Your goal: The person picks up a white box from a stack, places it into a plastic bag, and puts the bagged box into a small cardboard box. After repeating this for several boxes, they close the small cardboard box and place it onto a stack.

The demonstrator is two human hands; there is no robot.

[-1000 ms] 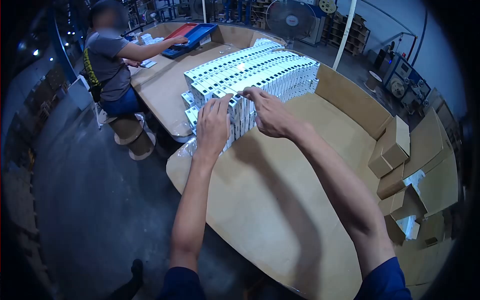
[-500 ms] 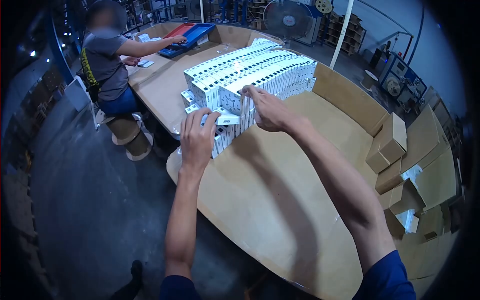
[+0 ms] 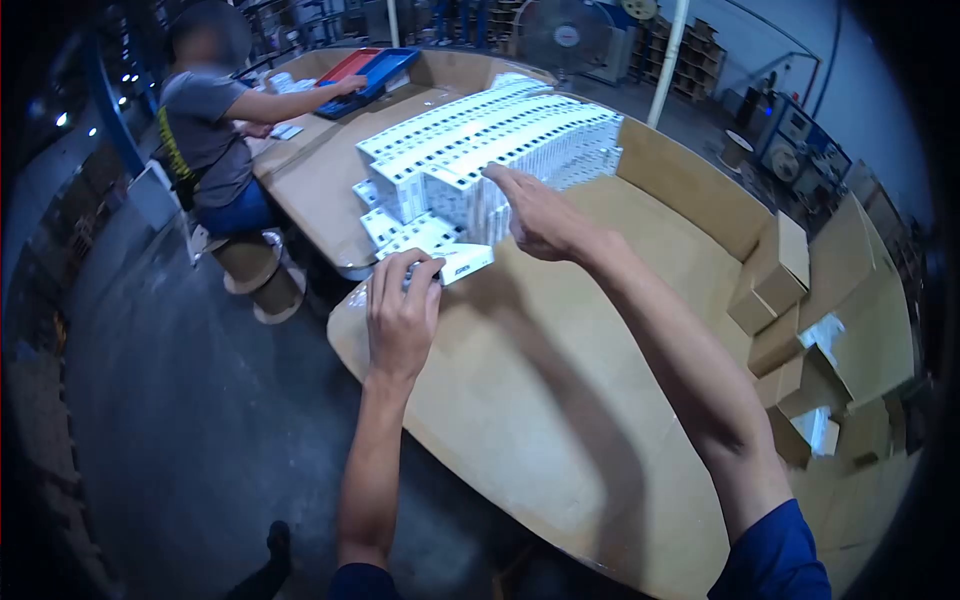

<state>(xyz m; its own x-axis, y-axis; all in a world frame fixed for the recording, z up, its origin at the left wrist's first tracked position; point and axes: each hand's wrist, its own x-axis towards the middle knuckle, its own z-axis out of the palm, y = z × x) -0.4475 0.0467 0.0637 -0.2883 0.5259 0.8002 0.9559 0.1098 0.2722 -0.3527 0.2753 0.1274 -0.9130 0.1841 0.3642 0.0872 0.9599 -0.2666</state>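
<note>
Rows of white boxes (image 3: pixel 490 130) stand packed together on the cardboard-covered table (image 3: pixel 560 380). My left hand (image 3: pixel 403 300) grips a small white box (image 3: pixel 467 263) with dark lettering, held in front of the near end of the rows. At the near right corner of the rows, my right hand (image 3: pixel 535 215) has its index finger on the top edge of the end box; its other fingers are curled and partly hidden. Lower white boxes (image 3: pixel 415 235) lie just behind my left hand.
Across the table at the left, a seated person (image 3: pixel 215 130) reaches into a blue tray (image 3: pixel 385 75) beside a red tray (image 3: pixel 347 66). Open cardboard boxes (image 3: pixel 775 270) line the right side. A fan (image 3: pixel 566 37) stands behind.
My left hand has moved down and slightly right, bringing the small white box away from the end of the rows. My right hand has barely moved.
</note>
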